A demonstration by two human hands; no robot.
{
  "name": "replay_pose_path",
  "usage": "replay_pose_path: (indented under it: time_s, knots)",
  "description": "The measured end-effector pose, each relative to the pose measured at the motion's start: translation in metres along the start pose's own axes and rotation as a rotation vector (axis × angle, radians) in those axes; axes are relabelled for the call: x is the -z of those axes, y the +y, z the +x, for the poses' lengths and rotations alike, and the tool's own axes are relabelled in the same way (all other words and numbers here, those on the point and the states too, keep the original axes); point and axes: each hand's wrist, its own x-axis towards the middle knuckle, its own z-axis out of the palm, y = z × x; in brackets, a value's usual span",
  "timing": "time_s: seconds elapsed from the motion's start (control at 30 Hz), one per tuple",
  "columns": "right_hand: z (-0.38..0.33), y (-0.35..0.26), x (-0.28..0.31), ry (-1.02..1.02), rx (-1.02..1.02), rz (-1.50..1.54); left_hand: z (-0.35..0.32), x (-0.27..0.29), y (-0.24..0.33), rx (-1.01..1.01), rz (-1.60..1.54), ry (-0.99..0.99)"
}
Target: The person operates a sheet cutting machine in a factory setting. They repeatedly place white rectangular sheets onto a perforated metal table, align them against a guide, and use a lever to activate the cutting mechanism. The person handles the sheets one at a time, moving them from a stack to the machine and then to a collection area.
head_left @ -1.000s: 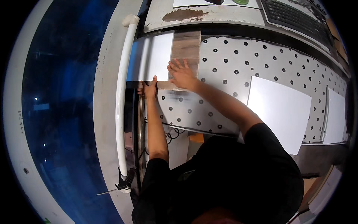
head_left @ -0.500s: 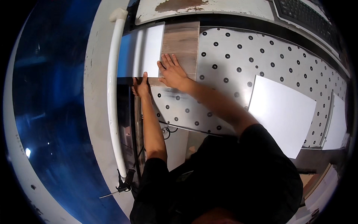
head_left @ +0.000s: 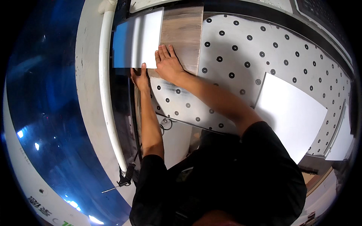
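A glossy white sheet (head_left: 149, 39), with a blue tint along its left side, lies partly over a brown wood-grain board (head_left: 181, 34). My left hand (head_left: 140, 79) is at the sheet's near edge, its thumb on top and its other fingers partly hidden below, pinching that edge. Flat on the wood-grain board rests my right hand (head_left: 169, 67), fingers stretched out and holding nothing. Its fingertips lie along the sheet's right edge.
The pale worktop (head_left: 226, 90) has several black round studs. Another white sheet (head_left: 290, 113) lies on it at the right. A white pipe (head_left: 106, 90) runs along the left, beside a blue glossy surface (head_left: 41, 94). An air blow gun (head_left: 126, 177) hangs near the pipe's lower end.
The whole view has shifted, so the worktop sits higher in the picture. My right fingers have moved slightly closer to the sheet's right edge. My left hand keeps its place at the near edge.
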Motion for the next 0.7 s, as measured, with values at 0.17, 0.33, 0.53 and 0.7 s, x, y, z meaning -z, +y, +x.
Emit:
replay_pose_path:
  time_s: [0.17,0.33,0.53,0.7]
  knots:
    - [-0.002,0.0,0.002,0.028,0.002,0.034,0.007,0.003,-0.015,0.022,0.11,-0.004]
    - [-0.002,0.004,0.008,0.006,0.008,0.074,0.009,0.0,-0.014,-0.007,0.116,-0.039]
    - [-0.004,-0.002,0.011,0.031,0.033,0.09,0.015,0.008,-0.03,0.067,0.218,-0.044]
    - [-0.005,-0.001,0.005,0.041,0.041,0.08,0.005,0.006,-0.021,0.121,0.387,-0.014]
